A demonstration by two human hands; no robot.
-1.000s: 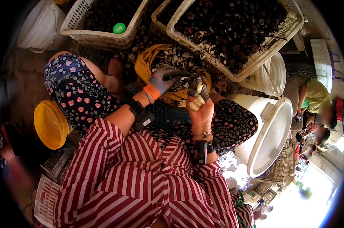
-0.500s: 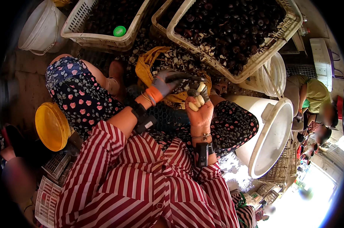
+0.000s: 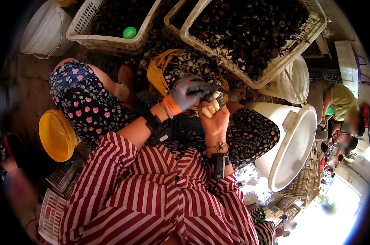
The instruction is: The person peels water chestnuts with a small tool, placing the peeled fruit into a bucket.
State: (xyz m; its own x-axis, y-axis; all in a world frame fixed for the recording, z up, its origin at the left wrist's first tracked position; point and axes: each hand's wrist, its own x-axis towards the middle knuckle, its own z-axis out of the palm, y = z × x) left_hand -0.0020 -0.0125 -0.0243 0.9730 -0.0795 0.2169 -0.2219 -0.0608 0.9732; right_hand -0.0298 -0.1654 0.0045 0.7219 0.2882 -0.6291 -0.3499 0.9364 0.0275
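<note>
My right hand [image 3: 215, 123] is turned palm up, its fingers curled round several pale, peeled pieces [image 3: 211, 108] that look like water chestnuts. Dark coverings show on some of its fingers. My left hand [image 3: 186, 93], in a grey glove with an orange cuff, reaches across to the right hand's fingertips. Its fingers are closed, and a slim dark tool seems to stick out of them, too blurred to name. The two hands meet above my lap. Behind them a yellow bag [image 3: 158, 70] lies among pale and dark peelings [image 3: 180, 65].
A crate [image 3: 250, 84] heaped with dark, shiny water chestnuts stands at far right, another crate [image 3: 111, 43] at far left. A large white tub [image 3: 289, 143] is beside my right knee, a yellow bucket [image 3: 56, 136] by my left. A white bucket [image 3: 46, 30] stands far left; other people sit at right.
My gloved left hand has moved right and a little down, with the dark tool now at the right hand's fingertips. The right hand keeps its hold on the pale pieces.
</note>
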